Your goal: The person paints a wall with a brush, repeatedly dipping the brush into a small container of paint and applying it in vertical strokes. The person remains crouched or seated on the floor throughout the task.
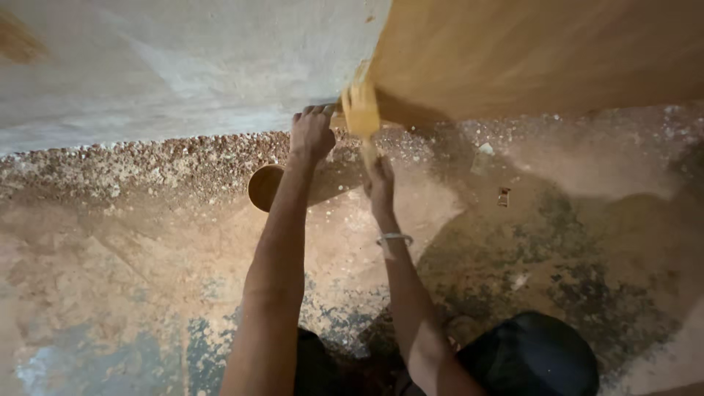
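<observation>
Rough grey wall (169, 66) meets the ochre-painted part (543, 51) at far centre, where the left hand (311, 133) braces with fingers curled while the right hand (380, 185) grips a loaded brush (361, 110) against the edge, bowl (265, 187) close below.

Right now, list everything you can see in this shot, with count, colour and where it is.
brush: one, yellow-ochre, at the wall's base where the painted patch ends, blurred
painted wall patch: one, ochre, upper right
bare wall: one, pale grey-white, upper left
bowl: one, ochre-brown, on the floor behind the left forearm
gravel strip: one band, reddish-brown with white specks, along the wall's foot
floor: stained tan and dark grey, lower frame
small dark object: one, brownish, on the floor at right, too small to tell
bracelet: one, silvery, right wrist
left hand: against the wall's base, fingers curled
right hand: grips the brush handle
</observation>
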